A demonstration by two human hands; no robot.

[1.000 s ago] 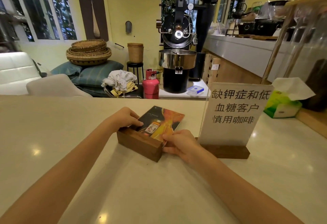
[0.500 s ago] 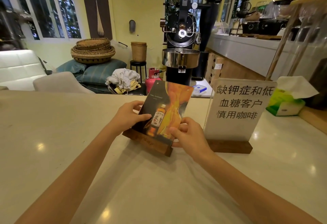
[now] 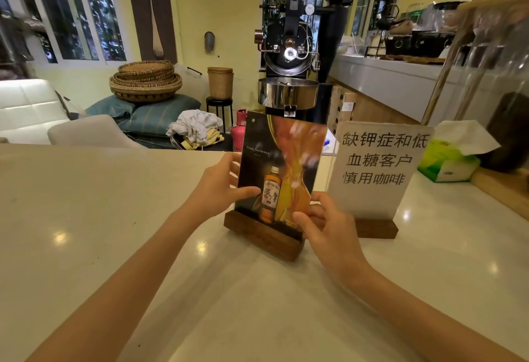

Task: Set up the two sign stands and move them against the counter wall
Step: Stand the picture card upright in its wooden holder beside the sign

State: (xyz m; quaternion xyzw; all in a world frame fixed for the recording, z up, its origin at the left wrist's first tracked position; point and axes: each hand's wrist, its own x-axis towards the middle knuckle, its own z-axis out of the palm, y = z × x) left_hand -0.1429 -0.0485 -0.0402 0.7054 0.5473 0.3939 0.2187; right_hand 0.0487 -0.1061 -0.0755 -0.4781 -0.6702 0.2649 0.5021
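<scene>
On counter (image 3: 114, 218), whisky sign stand (image 3: 282, 175) upright, both hands' grip closed on edges

I see a pale, glossy counter (image 3: 120, 218) with ceiling lights glinting off its top. Two sign stands sit on it by their wooden bases: the poster stand (image 3: 264, 234) near the middle and the white sign stand (image 3: 375, 227) just beside it to the right. A green tissue box (image 3: 446, 161) rests further right, near a wooden ledge (image 3: 503, 193).
</scene>
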